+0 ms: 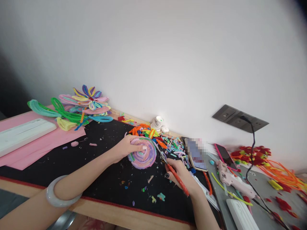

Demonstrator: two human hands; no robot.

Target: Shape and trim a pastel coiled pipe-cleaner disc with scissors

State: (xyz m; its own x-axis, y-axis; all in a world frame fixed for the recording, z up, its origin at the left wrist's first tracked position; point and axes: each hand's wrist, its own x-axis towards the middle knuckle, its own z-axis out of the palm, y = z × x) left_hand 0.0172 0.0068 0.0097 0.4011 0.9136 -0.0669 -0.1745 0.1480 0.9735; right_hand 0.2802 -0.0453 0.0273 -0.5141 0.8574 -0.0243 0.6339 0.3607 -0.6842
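Note:
My left hand (129, 147) grips the upper left edge of a round coil of pipe cleaners (145, 158), wound in pink, purple and green, with the thumb lying across its face. In my right hand (178, 172) are red-handled pliers (176, 177), or cutters of that shape. Their metal jaws point up and left at the coil's right edge; whether they touch it I cannot tell. Short pipe-cleaner offcuts (176, 147) lie heaped just behind the tool. Orange and yellow pipe-cleaner loops (144, 130) sit behind the coil.
A pipe-cleaner flower (91, 99) and green loops lie back left by pink paper (67, 139) and a white case (26, 134). A phone (196, 155), a corded glue gun (233, 180) and red pieces (254, 155) are on the right. Scraps dot the black mat (107, 182).

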